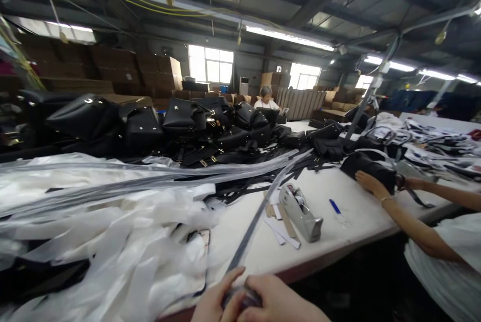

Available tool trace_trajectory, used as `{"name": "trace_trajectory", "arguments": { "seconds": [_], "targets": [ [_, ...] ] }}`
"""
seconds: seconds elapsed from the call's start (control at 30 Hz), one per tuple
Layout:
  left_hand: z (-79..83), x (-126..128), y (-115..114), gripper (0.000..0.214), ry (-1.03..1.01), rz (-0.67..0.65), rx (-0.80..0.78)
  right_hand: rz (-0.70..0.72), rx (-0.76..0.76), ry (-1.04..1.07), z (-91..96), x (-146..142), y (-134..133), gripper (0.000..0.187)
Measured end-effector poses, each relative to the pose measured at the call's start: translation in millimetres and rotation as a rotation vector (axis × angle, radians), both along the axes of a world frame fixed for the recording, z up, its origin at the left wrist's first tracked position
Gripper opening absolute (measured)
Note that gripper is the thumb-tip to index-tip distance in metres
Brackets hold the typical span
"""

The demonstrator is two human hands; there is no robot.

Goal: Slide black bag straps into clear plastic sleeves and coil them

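Observation:
At the bottom middle of the head view, my left hand (218,301) and my right hand (283,299) are close together. Their fingers are closed round the near end of a dark strap (246,238) in a clear plastic sleeve. From my hands the strap runs away across the white table (330,257). The bunched part between my fingers is dark and partly hidden. Left of my hands lies a heap of white wrapping sheets (124,247). A grey tape dispenser (300,211) stands to the right, on scraps of paper and card (280,224).
Black handbags (180,121) are piled along the far side, with more sleeved straps (150,174) in front. A blue pen-like item (334,206) lies beyond the dispenser. At right, a co-worker's hands (370,185) hold a black bag (370,169). Another person (266,99) sits behind the pile.

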State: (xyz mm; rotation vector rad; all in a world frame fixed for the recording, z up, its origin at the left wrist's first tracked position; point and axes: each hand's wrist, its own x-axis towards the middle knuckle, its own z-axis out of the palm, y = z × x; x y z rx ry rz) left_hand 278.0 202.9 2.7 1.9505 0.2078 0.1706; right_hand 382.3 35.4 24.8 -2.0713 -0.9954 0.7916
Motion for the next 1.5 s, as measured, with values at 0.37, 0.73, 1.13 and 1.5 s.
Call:
{"name": "trace_trajectory", "arguments": {
  "seconds": [0.37, 0.73, 1.13, 1.5],
  "targets": [
    [-0.2, -26, -40, 0.029, 0.106, -0.035, -0.168, 0.276, -0.084, 0.116, -27.8, -8, -14, 0.038],
    [-33.7, -46, -52, 0.041, 0.292, 0.007, -0.332, -0.438, -0.349, -0.731, -44.8, 103, -49, 0.027],
    [-36.0, -46, -49, 0.040, 0.267, 0.027, -0.357, -0.398, -0.467, -0.921, -67.7, 129, -53, 0.029],
    [-32.4, -46, -49, 0.040, 0.272, 0.045, -0.383, -0.431, -0.551, -0.924, -62.1, 133, -35, 0.029]
  ]
}}
